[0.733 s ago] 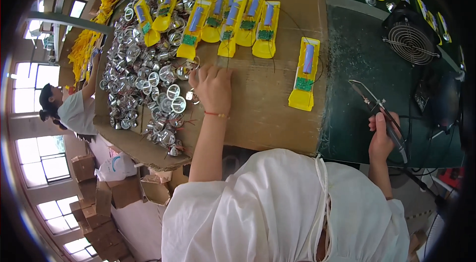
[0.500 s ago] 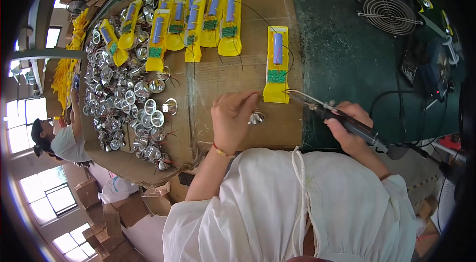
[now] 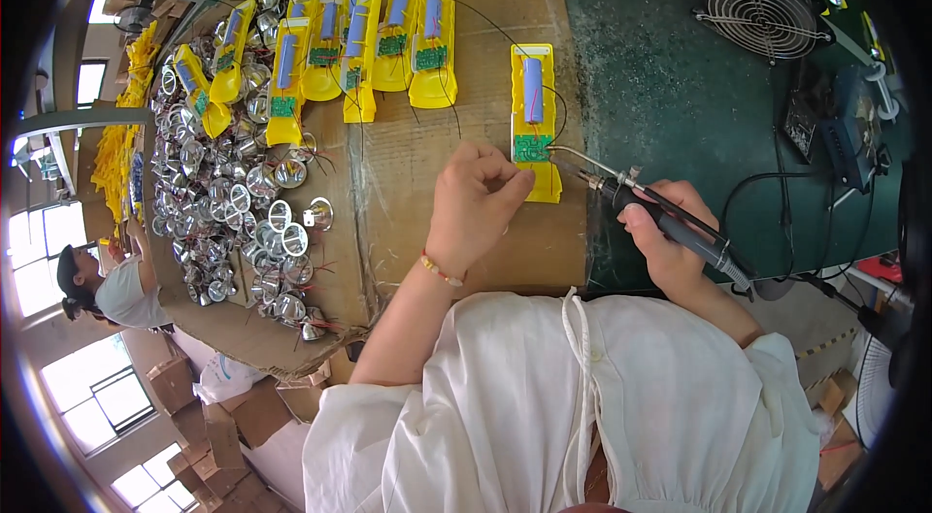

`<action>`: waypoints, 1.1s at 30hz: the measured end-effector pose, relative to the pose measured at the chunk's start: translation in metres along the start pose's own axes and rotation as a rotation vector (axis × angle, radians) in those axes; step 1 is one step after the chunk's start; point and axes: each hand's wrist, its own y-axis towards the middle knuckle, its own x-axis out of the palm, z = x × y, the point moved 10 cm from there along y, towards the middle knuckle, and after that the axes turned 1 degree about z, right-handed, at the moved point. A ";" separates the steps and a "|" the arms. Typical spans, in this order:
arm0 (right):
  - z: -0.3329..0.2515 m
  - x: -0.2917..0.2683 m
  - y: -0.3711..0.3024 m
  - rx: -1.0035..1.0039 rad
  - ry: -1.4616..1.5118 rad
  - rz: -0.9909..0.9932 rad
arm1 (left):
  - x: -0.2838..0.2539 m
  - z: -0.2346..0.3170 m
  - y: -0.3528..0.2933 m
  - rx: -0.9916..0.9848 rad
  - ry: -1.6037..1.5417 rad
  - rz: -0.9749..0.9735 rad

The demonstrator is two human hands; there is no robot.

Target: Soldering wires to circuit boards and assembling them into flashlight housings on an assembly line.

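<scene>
A yellow plastic housing (image 3: pixel 546 185) lies on the cardboard before me, fitted with a blue cylindrical battery (image 3: pixel 533 91) and a green circuit board (image 3: pixel 531 147). My right hand (image 3: pixel 670 233) is closed around a black soldering iron (image 3: pixel 687 233), whose bent metal guide tube reaches to the board's right edge. Just below the board's left side is my left hand (image 3: pixel 478 204), thumb and fingers pinched together. Whatever sits in that pinch is too small or hidden to make out. Thin dark wire loops beside the battery.
Several similar yellow housings (image 3: pixel 432 86) lie side by side at the upper left. Left of them is a large heap of shiny reflector cups (image 3: pixel 228 207) with wires. A fan with a round grille (image 3: pixel 760 16) stands far right, near a dark box with cables (image 3: pixel 854 139). Another person (image 3: pixel 121 285) works far left.
Both hands moved up toward the circuit board, and the iron's tip went from the housing's lower end to the board's edge. The reflector cup below my left hand is now out of sight.
</scene>
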 end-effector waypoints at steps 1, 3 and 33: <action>-0.001 0.001 0.000 0.004 0.000 -0.006 | 0.002 -0.003 0.002 -0.038 0.021 -0.039; 0.002 0.005 0.000 0.032 0.010 -0.030 | 0.003 -0.002 0.006 -0.020 0.033 -0.040; 0.024 -0.009 -0.008 0.151 0.332 0.141 | 0.003 -0.009 0.006 -0.060 -0.043 0.033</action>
